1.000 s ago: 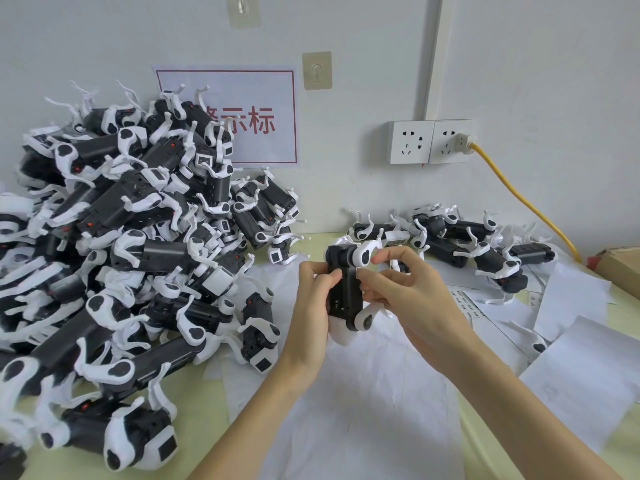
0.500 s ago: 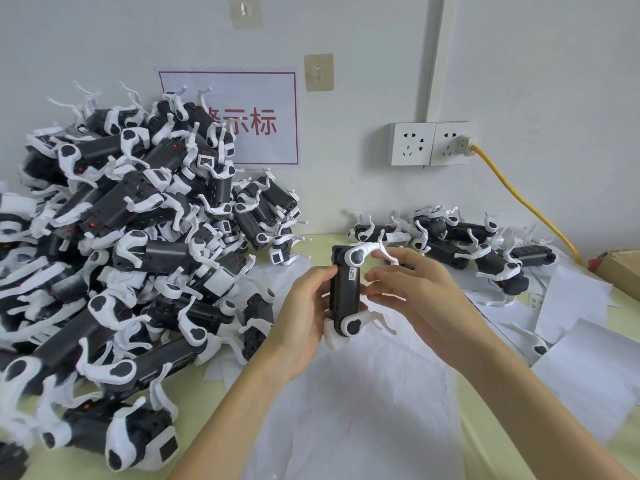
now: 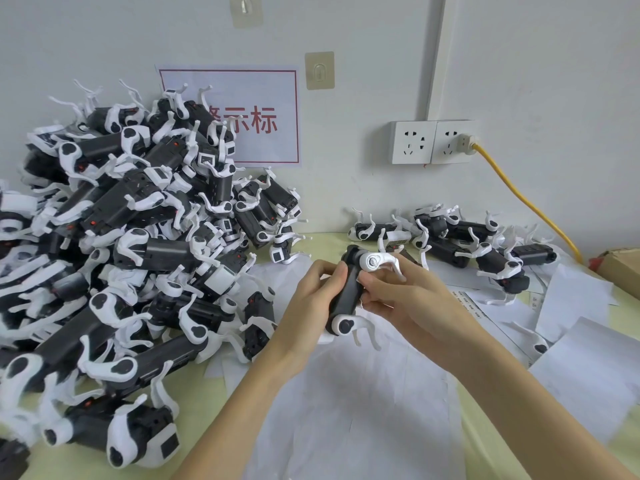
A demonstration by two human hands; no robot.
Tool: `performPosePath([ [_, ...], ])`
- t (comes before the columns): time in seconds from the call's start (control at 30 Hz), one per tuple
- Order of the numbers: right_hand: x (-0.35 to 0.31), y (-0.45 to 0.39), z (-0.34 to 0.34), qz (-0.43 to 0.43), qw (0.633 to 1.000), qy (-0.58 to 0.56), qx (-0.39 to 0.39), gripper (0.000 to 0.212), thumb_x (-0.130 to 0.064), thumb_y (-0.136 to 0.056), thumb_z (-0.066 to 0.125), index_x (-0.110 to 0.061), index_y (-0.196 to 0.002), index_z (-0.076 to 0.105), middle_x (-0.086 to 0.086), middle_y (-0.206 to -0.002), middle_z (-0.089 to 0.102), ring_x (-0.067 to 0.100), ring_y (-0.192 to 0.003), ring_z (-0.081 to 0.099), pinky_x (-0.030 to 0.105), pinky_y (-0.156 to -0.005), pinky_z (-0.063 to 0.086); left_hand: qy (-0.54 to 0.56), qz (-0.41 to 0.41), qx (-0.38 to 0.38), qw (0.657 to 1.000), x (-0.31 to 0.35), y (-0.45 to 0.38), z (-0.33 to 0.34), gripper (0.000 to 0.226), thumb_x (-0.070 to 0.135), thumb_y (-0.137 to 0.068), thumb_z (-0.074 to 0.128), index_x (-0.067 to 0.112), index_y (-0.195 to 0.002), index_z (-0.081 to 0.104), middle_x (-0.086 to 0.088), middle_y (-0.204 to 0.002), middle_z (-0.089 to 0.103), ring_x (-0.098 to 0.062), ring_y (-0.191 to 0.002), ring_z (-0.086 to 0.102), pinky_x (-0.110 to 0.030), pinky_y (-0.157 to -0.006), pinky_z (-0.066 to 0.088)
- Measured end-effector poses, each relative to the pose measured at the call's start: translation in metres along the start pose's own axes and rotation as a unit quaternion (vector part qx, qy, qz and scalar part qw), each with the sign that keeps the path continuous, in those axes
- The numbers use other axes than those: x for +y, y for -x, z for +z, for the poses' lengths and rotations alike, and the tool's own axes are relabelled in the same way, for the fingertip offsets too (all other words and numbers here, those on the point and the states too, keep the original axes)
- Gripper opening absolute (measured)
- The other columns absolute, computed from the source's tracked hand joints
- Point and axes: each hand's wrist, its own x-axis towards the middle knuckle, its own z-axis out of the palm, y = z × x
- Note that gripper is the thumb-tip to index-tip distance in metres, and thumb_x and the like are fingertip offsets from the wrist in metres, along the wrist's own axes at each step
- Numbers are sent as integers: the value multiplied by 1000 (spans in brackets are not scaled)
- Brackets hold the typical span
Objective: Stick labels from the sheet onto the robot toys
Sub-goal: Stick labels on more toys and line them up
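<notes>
Head view. One robot toy [image 3: 346,292], black body with white legs, is held above the white paper sheets [image 3: 346,403] at mid-bench, roughly upright and tilted slightly. The left hand [image 3: 308,303] is wrapped round the left side of the body, thumb on the front edge. The right hand [image 3: 408,299] is curled against the right side, fingers closed on the body just below the upper white leg joint. Whether a label is pinched or pressed under those fingers cannot be told; no label is visible on the held toy from this side.

A large pile of toys [image 3: 131,258] is heaped on the left of the bench [image 3: 207,410], against the wall. A smaller group of toys [image 3: 460,244] is laid in a loose row at the right rear, well apart from the pile. Printed label sheets [image 3: 471,303] lie partly under loose paper just right of the right hand.

Judged progress: early. The small row is probably the finished lot and the large pile the stock to be done, though labels cannot be confirmed on either. The toy in hand appears to be mid-labelling or under check.

Also noted: a red-bordered wall sign [image 3: 242,119], a double socket [image 3: 433,142] with a yellow cable [image 3: 526,199], a cardboard box [image 3: 623,268] at the right edge.
</notes>
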Motion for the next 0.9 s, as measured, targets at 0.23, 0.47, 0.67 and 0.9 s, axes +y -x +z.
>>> performPosePath([
  [0.23,-7,-1,-5,25,999,-32,-34,26,-4,-98,67,1,-123,64,10,-95,67,25,-84,67,31,-83,58,29,-4,-11,1000,1,-1,-4,37,42,-109,52,6,-104,58,-4,-82,72,-18,-73,67,-21,-59,50],
  [0.47,3,0,7,-23,999,18,44,29,-10,-87,83,-8,-112,68,10,-87,73,22,-79,72,25,-77,59,5,8,-15,1000,1,-3,-6,34,40,-109,52,23,-80,57,0,-74,65,-19,-72,61,-15,-47,39],
  [0.67,0,1,3,-10,999,31,18,30,-13,-93,77,-7,-121,69,6,-88,74,26,-81,74,28,-78,60,-25,9,20,999,3,-5,-9,34,45,-104,60,19,-83,61,-1,-76,72,-16,-66,61,-17,-50,42],
  [0.9,-1,0,-13,-169,842,512,0,69,-51,-87,78,-55,-148,45,-19,-133,49,-2,-121,53,11,-93,42,-158,75,48,983,2,-5,-16,31,56,-91,71,27,-81,78,12,-74,73,-1,-71,66,-22,-68,43],
])
